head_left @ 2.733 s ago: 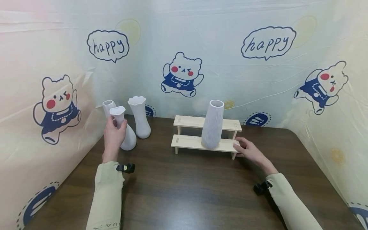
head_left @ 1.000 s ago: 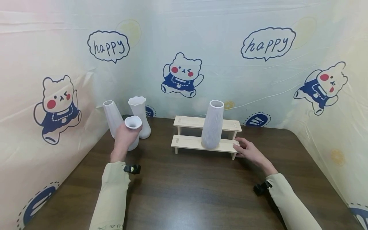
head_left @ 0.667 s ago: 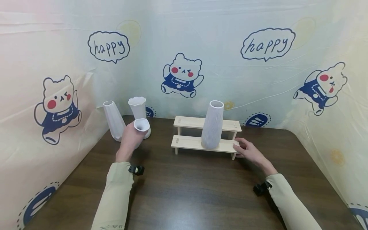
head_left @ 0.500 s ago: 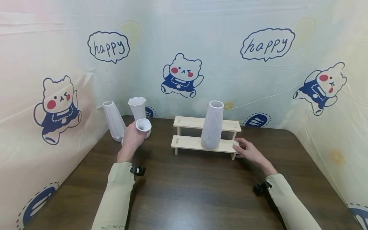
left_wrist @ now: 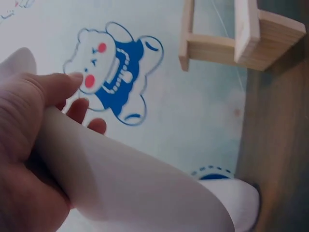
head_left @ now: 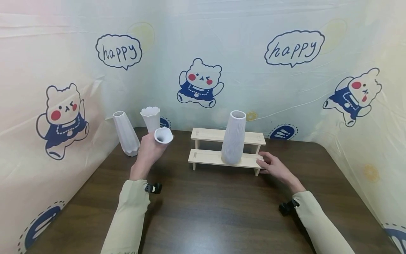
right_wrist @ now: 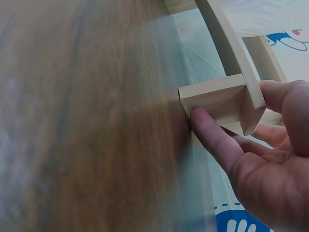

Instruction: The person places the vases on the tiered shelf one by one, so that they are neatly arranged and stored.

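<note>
textured white vase (head_left: 234,141) is on the pale wooden shelf (head_left: 207,157), right end pinched by the right hand (head_left: 276,168); three are off it: faceted white vase (head_left: 125,134), scalloped white vase (head_left: 151,119) by the desk (head_left: 203,208)'s back left corner, smooth white vase (left_wrist: 135,179) in the left hand (head_left: 148,151), fingers curled round.

Left of the middle bear (head_left: 200,83) on the curtain (head_left: 241,46), a bubble (head_left: 118,52) is reading “happy”. Right of it, another bubble (head_left: 295,48) is too.
</note>
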A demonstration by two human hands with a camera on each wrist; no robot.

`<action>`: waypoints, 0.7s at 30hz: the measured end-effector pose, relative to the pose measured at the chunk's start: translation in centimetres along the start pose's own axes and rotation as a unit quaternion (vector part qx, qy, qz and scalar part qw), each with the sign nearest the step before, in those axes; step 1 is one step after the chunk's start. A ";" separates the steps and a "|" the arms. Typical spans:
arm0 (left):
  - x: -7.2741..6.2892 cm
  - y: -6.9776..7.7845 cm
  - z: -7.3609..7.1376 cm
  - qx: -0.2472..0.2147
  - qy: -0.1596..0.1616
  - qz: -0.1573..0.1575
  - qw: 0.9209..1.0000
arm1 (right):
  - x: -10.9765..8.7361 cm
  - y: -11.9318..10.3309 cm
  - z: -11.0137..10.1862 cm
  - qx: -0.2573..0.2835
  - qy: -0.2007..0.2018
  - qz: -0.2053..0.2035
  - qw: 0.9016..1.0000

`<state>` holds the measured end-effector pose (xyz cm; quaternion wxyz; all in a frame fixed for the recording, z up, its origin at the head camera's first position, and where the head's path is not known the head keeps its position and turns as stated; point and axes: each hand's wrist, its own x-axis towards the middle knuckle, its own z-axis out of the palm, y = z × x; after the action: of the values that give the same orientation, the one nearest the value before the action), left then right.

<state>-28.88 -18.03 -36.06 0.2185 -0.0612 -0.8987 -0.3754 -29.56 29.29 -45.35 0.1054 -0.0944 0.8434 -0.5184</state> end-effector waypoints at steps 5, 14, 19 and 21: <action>-0.3 1.7 -0.1 -0.047 0.066 0.097 0.992 | 0.0 0.1 0.0 -0.004 0.001 0.004 1.000; -1.3 3.3 0.2 -0.115 0.201 0.181 0.956 | 0.0 0.1 0.0 -0.007 0.002 0.004 1.000; -1.6 4.8 1.0 -0.116 0.270 0.279 0.914 | 0.0 0.2 0.0 -0.001 0.000 -0.001 1.000; -1.7 5.3 1.4 -0.110 0.282 0.313 0.900 | 0.0 0.2 -0.1 -0.001 0.000 -0.003 1.000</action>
<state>-26.40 -13.20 -34.18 0.5606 -0.2550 -0.6870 -0.3857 -29.60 29.44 -45.53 0.1040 -0.0975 0.8437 -0.5175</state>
